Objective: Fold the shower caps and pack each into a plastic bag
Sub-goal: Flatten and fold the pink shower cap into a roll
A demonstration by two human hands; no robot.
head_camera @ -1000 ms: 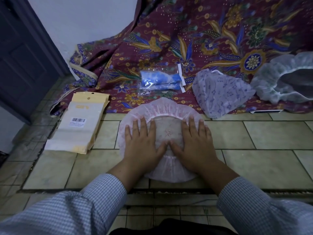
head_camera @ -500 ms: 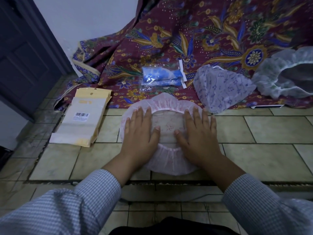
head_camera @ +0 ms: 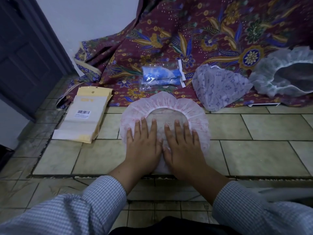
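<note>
My left hand [head_camera: 144, 143] and my right hand [head_camera: 183, 146] lie flat, fingers straight, no grip shut on anything. Both press down on the pink shower cap [head_camera: 165, 103] on the tile floor [head_camera: 254, 150], thumbs close together. Beyond it, on the flowered cloth [head_camera: 211, 31], sit a bagged blue cap [head_camera: 160, 76], a purple cap [head_camera: 218, 87] and a white cap [head_camera: 279, 72]. Paper bags [head_camera: 84, 117] lie left.
</note>
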